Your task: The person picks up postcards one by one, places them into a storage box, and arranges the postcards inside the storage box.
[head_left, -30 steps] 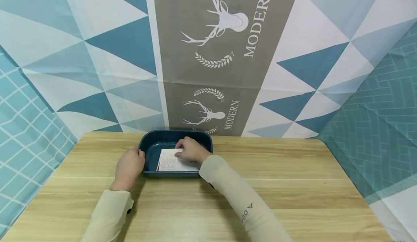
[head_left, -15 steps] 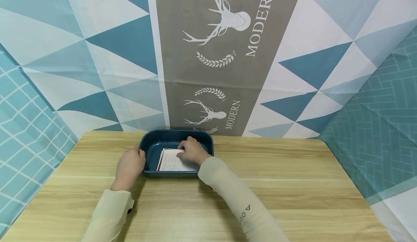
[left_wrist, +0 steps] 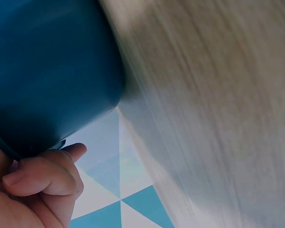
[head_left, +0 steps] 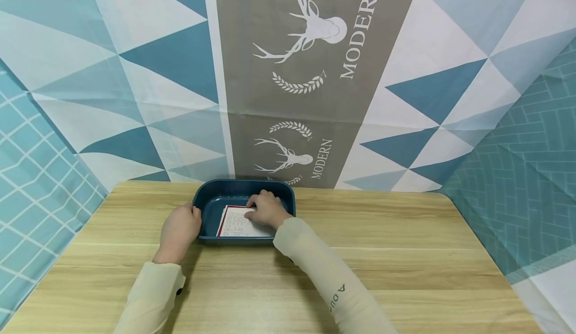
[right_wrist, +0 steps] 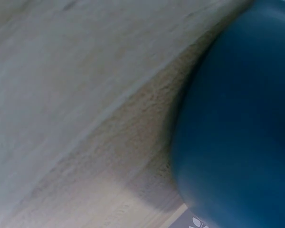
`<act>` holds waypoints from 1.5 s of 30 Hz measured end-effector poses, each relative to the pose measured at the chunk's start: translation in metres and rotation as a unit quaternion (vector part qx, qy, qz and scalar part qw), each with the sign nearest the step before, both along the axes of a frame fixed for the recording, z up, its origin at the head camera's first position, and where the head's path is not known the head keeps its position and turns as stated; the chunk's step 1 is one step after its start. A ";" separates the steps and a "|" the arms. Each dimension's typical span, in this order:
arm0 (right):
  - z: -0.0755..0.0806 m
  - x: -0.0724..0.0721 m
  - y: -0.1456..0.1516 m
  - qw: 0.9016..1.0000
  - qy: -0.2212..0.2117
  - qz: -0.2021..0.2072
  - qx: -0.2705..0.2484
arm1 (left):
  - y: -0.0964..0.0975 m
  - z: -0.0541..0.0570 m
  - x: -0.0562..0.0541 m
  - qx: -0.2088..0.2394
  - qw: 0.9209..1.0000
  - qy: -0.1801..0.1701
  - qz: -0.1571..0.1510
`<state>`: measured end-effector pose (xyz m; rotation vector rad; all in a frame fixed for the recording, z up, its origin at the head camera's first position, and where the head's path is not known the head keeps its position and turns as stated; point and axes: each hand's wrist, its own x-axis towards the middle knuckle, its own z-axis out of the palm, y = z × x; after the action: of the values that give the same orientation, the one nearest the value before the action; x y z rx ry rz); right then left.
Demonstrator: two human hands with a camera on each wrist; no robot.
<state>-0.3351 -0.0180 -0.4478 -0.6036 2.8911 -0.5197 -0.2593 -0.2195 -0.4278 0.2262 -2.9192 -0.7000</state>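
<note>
A dark blue plastic basin (head_left: 216, 204) with rounded corners stands at the back of the table. White printed cards or paper (head_left: 235, 223) with a red border lie in it, tilted against the front wall. My left hand (head_left: 181, 226) grips the basin's left rim; in the left wrist view its curled fingers (left_wrist: 47, 175) are at the rim. My right hand (head_left: 268, 210) reaches inside, thumb and fingers curled at the upper edge of the printed paper. The right fingertips are partly hidden. In the right wrist view only the basin's outer wall (right_wrist: 242, 128) shows, not the hand.
The wooden table (head_left: 382, 254) stretches to both sides and in front of the basin. Directly behind it rises a patterned wall covering (head_left: 288, 99) with deer heads and triangles. Tiled-pattern sheets (head_left: 36, 184) flank the table.
The printed paper has shifted slightly under my right hand, and more of a red border now shows along its upper edge. The left hand and basin stay in place.
</note>
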 end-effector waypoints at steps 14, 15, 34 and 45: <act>-0.001 -0.001 0.001 1.000 0.005 0.004 0.000 | 0.000 0.000 0.000 0.003 1.000 -0.011 0.007; -0.001 -0.001 0.001 1.000 0.003 0.003 -0.001 | 0.000 -0.001 -0.001 0.002 1.000 -0.012 0.007; 0.038 0.015 0.024 1.000 0.009 0.018 -0.002 | 0.001 0.006 0.005 0.001 1.000 -0.017 0.003; 0.081 0.048 0.078 0.990 0.046 0.014 -0.131 | -0.005 0.008 0.008 -0.007 0.999 -0.045 0.000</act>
<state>-0.2869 0.0598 -0.3671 -0.7208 2.9177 -0.8997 -0.2510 -0.2248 -0.4198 0.2635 -3.0072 -0.6861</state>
